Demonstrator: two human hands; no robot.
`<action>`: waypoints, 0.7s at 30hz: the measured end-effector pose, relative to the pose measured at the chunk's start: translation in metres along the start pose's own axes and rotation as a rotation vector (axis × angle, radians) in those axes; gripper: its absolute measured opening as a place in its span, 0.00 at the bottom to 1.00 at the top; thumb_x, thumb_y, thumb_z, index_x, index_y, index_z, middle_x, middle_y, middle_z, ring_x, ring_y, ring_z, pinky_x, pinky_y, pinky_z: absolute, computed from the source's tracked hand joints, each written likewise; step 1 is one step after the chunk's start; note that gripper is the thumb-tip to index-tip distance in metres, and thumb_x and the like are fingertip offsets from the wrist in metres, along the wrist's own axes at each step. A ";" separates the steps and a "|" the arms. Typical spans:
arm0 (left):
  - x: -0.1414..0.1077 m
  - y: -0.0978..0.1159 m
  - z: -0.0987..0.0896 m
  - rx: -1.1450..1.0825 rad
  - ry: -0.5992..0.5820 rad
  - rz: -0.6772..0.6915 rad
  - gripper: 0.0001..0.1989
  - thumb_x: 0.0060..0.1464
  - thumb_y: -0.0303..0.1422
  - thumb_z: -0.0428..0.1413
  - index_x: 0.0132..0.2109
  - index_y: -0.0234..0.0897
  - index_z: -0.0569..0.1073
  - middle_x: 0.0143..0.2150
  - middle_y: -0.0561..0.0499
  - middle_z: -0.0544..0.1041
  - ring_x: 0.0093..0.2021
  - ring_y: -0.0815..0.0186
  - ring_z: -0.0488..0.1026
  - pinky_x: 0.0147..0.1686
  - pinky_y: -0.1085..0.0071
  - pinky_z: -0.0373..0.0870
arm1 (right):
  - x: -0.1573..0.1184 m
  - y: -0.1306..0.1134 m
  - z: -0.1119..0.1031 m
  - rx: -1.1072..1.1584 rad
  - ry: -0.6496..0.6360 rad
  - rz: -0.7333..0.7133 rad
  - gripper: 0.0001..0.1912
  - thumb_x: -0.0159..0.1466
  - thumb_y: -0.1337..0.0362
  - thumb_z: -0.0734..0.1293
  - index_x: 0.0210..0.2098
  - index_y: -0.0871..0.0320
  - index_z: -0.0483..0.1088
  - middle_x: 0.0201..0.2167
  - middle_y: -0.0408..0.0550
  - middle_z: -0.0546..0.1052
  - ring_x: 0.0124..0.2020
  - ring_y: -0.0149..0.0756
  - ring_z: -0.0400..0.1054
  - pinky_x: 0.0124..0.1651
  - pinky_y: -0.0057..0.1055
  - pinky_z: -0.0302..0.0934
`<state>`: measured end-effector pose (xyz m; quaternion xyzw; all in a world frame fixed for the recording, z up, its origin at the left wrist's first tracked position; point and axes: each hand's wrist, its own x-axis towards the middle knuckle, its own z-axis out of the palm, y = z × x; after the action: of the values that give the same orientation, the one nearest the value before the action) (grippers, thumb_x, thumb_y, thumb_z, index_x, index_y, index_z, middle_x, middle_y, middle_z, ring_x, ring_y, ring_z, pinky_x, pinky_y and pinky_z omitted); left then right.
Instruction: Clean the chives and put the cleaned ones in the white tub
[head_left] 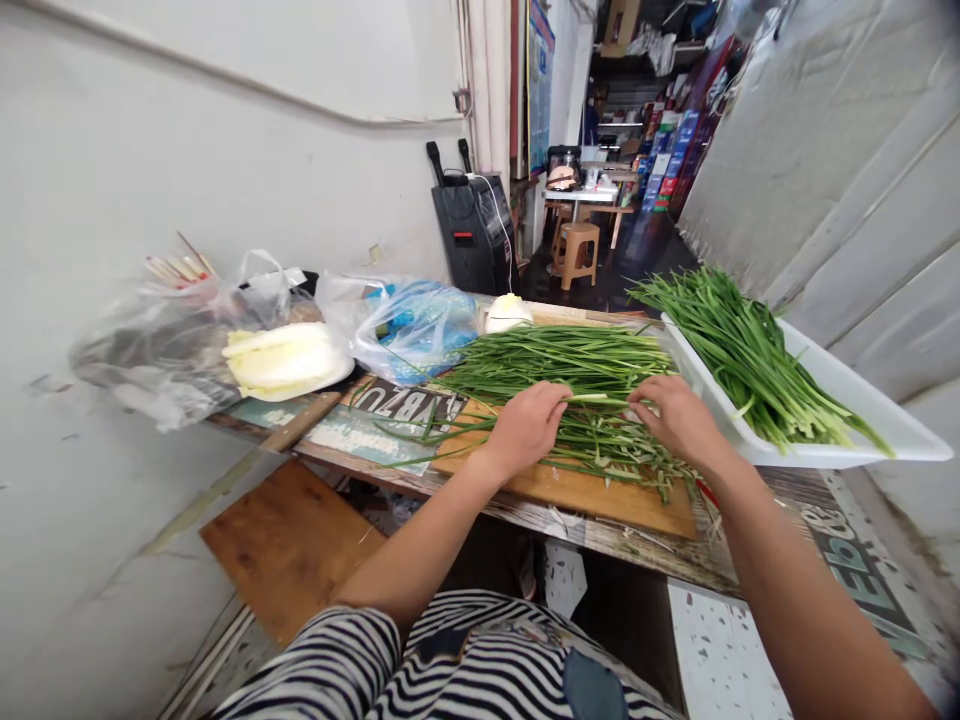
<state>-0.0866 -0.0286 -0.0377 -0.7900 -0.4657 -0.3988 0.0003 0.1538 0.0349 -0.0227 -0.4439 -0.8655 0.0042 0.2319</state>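
Observation:
Long green stalks (555, 350) lie in a pile across a wooden board (600, 505) on the table. My left hand (526, 425) is closed over the pile, its thumb and fingertips pinching a pale-ended stalk (589, 398). Just right of that stalk's end, my right hand (671, 415) has its thumb and fingers pressed together; whatever is between them is too small to name. Thin trimmings and loose leaves (622, 455) lie on the board below both hands. More green stalks (742, 340) fill a white tray (832, 385) at the right.
Along the wall side of the table (326, 435) are a cut cabbage (289, 360), plastic bags (420, 325) and a round white vegetable (508, 313). Behind stands a black speaker (476, 235). A brown stool (579, 252) is farther back, and a wooden panel (289, 540) leans below at the left.

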 end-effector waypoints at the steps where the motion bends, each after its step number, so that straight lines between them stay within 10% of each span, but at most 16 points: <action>1: 0.003 0.001 -0.001 -0.022 0.043 -0.022 0.09 0.62 0.30 0.49 0.44 0.34 0.73 0.39 0.46 0.78 0.39 0.66 0.74 0.42 0.69 0.71 | -0.004 -0.004 -0.007 0.098 0.044 0.022 0.09 0.62 0.64 0.63 0.32 0.57 0.75 0.34 0.51 0.78 0.38 0.42 0.69 0.42 0.37 0.61; 5: 0.020 0.012 -0.001 -0.081 0.087 -0.027 0.10 0.62 0.33 0.52 0.41 0.35 0.77 0.35 0.49 0.76 0.36 0.68 0.72 0.39 0.72 0.70 | -0.019 -0.023 -0.025 0.399 0.041 0.155 0.11 0.64 0.57 0.62 0.34 0.56 0.73 0.30 0.47 0.78 0.31 0.37 0.70 0.33 0.31 0.61; 9: 0.035 0.022 0.004 -0.028 -0.131 0.112 0.10 0.60 0.35 0.56 0.44 0.38 0.79 0.43 0.47 0.75 0.41 0.67 0.73 0.41 0.72 0.69 | -0.024 -0.032 -0.021 0.479 0.061 0.161 0.11 0.63 0.57 0.63 0.34 0.56 0.74 0.31 0.46 0.79 0.32 0.36 0.71 0.35 0.31 0.62; 17: 0.043 0.004 0.002 0.068 -0.280 -0.036 0.08 0.59 0.30 0.56 0.38 0.37 0.81 0.39 0.49 0.80 0.41 0.64 0.76 0.42 0.70 0.70 | -0.028 0.006 0.007 0.347 0.240 0.274 0.15 0.62 0.54 0.63 0.33 0.57 0.77 0.32 0.51 0.80 0.33 0.42 0.73 0.40 0.39 0.65; 21: 0.042 0.004 0.001 0.138 -0.336 0.010 0.10 0.61 0.31 0.54 0.39 0.37 0.80 0.38 0.48 0.80 0.42 0.63 0.75 0.44 0.69 0.69 | -0.028 -0.002 0.010 0.141 0.266 0.010 0.16 0.63 0.56 0.63 0.43 0.58 0.77 0.50 0.58 0.76 0.51 0.49 0.68 0.54 0.47 0.60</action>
<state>-0.0726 0.0003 -0.0099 -0.8458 -0.4816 -0.2283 -0.0215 0.1617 0.0139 -0.0426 -0.4274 -0.8226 0.0075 0.3750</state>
